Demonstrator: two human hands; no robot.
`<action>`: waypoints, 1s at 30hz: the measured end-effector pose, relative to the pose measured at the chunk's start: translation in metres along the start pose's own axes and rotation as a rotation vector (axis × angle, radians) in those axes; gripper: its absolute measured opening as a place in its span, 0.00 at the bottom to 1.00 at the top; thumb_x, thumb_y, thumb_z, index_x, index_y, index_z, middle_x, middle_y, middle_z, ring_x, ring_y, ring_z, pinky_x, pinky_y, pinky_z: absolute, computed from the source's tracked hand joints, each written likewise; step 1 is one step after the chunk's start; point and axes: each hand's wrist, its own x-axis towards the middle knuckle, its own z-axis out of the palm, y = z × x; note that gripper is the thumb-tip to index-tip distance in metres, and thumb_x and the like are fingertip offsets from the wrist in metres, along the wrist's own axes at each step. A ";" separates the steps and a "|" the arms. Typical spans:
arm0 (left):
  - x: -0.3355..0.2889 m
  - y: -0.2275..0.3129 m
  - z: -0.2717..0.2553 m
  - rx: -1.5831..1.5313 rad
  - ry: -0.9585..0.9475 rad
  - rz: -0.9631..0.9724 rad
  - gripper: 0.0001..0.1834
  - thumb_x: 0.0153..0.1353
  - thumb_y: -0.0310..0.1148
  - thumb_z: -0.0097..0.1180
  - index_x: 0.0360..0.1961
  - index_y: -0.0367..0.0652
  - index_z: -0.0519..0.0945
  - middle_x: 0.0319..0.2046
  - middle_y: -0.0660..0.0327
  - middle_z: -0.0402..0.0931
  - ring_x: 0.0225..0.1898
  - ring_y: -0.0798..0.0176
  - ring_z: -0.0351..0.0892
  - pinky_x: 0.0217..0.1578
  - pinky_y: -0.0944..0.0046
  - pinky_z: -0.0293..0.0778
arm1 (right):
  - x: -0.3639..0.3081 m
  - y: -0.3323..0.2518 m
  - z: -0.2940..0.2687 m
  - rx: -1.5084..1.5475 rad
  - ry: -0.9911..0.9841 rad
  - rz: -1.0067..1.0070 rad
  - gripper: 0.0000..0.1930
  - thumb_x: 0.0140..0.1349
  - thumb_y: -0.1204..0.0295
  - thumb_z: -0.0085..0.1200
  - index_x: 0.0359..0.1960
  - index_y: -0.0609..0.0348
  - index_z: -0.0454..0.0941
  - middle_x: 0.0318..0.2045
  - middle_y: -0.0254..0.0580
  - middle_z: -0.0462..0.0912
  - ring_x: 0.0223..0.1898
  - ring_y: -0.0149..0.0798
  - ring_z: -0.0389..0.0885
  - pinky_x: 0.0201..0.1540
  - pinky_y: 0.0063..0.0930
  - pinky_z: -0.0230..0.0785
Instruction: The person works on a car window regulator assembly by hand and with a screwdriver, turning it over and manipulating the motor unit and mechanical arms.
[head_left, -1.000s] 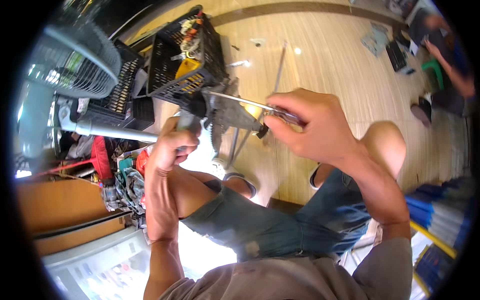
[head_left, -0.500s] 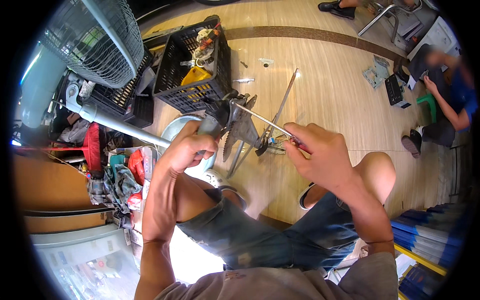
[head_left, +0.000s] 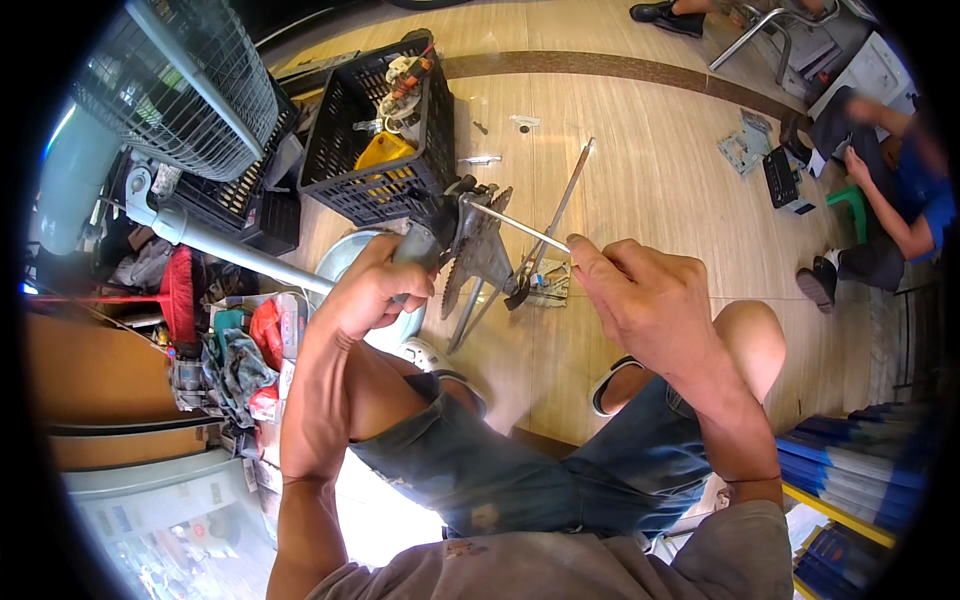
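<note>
My left hand (head_left: 375, 287) is closed around a grey cylindrical motor (head_left: 419, 246). The motor is fixed to a metal mechanism with a curved, toothed plate (head_left: 482, 250), which looks like a car window regulator. Long metal arms (head_left: 568, 195) cross below the plate. In my right hand (head_left: 645, 300) is a screwdriver (head_left: 515, 224), its shaft pointing left. Its tip meets the black housing beside the motor, though the exact contact point is too small to make out. The fingers of my right hand cover the screwdriver's handle.
A black plastic crate (head_left: 320, 165) with assorted parts stands beyond my left hand. Left of it are a fan (head_left: 180, 90) and its pole (head_left: 250, 262). A light-blue basin (head_left: 345, 255) sits behind my left wrist. A co-worker (head_left: 910, 200) sits at the right near electronic parts (head_left: 785, 180).
My right hand has rolled over, and the red handle that showed before is now hidden. The screwdriver tip stays at the same spot, and my left hand keeps its grip.
</note>
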 end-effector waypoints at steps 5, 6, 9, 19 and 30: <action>0.002 0.001 0.002 -0.040 -0.001 0.022 0.13 0.45 0.31 0.58 0.31 0.36 0.74 0.15 0.66 0.67 0.11 0.76 0.57 0.11 0.73 0.47 | 0.016 0.016 -0.010 1.089 -0.194 0.726 0.10 0.67 0.70 0.55 0.46 0.61 0.81 0.27 0.32 0.83 0.19 0.21 0.72 0.18 0.24 0.61; 0.000 -0.003 0.004 -0.066 0.028 0.040 0.14 0.45 0.28 0.58 0.34 0.35 0.73 0.16 0.65 0.67 0.12 0.76 0.59 0.11 0.74 0.48 | 0.019 0.026 -0.015 1.263 -0.381 0.831 0.11 0.66 0.67 0.55 0.42 0.61 0.81 0.27 0.33 0.83 0.21 0.22 0.73 0.21 0.25 0.64; 0.002 -0.005 -0.001 -0.088 -0.025 -0.014 0.20 0.44 0.25 0.60 0.41 0.36 0.71 0.21 0.64 0.70 0.13 0.77 0.61 0.11 0.75 0.50 | 0.012 0.028 -0.001 1.023 -0.466 0.542 0.13 0.65 0.64 0.53 0.38 0.63 0.81 0.26 0.38 0.84 0.25 0.30 0.80 0.26 0.32 0.71; 0.001 -0.004 0.007 -0.063 0.016 -0.007 0.15 0.43 0.31 0.57 0.33 0.37 0.73 0.15 0.62 0.67 0.11 0.73 0.57 0.11 0.73 0.46 | 0.003 0.018 0.011 0.924 -0.181 0.514 0.14 0.66 0.63 0.54 0.45 0.59 0.82 0.36 0.46 0.85 0.25 0.42 0.79 0.28 0.32 0.71; 0.030 -0.031 -0.011 0.093 -0.095 0.167 0.10 0.43 0.32 0.56 0.27 0.39 0.75 0.15 0.64 0.67 0.11 0.74 0.55 0.11 0.72 0.44 | 0.008 0.010 -0.001 0.116 -0.151 0.111 0.15 0.67 0.60 0.53 0.43 0.56 0.83 0.30 0.48 0.83 0.24 0.40 0.78 0.31 0.36 0.71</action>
